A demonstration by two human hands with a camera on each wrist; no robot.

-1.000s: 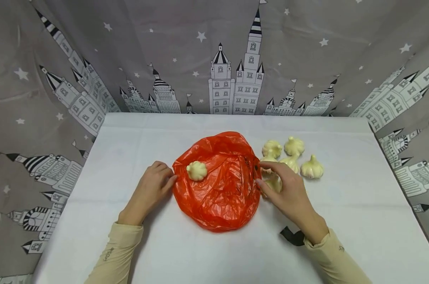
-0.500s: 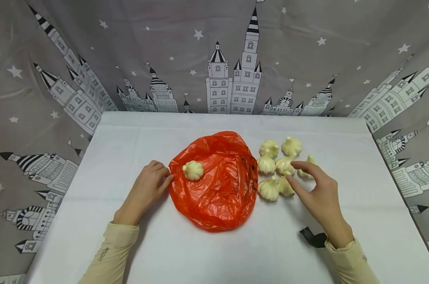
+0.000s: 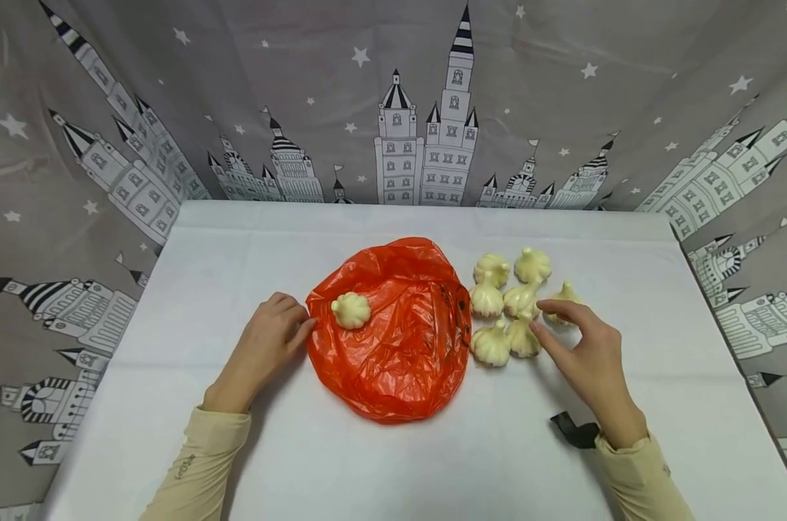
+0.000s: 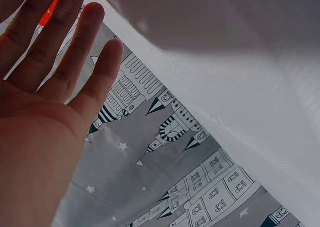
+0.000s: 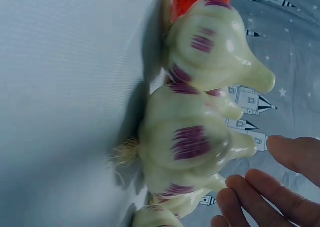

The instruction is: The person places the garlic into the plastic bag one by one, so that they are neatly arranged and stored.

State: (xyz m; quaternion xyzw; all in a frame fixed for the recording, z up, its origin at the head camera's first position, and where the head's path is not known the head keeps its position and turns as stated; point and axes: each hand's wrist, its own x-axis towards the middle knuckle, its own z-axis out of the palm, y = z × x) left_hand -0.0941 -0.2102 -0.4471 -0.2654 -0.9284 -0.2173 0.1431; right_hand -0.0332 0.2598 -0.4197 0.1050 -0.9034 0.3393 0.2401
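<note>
A crinkled red plastic bag [image 3: 393,376] stands open-mouthed on the white table, with one garlic bulb [image 3: 350,311] at its left inner side. At the bag's left rim, my left hand [image 3: 263,351] pinches the edge with thumb and forefinger; its other fingers are extended in the left wrist view. My right hand [image 3: 588,358] hovers with thumb and fingers spread beside the nearest right-hand garlic bulb [image 3: 522,336]. In the right wrist view, that bulb's stalk [image 5: 244,145] points toward the gap between thumb and fingers, which sit just short of it. Nothing lies in that hand.
More garlic bulbs [image 3: 491,344] cluster against the bag's right side, several of them. A black strap [image 3: 574,430] shows by the right wrist. Behind the white table [image 3: 237,239] hangs a grey curtain [image 3: 302,43] printed with castles and stars.
My right hand has drawn back from the bag's right rim toward the right, stopping by the garlic bulbs. My left hand has stayed at the left rim.
</note>
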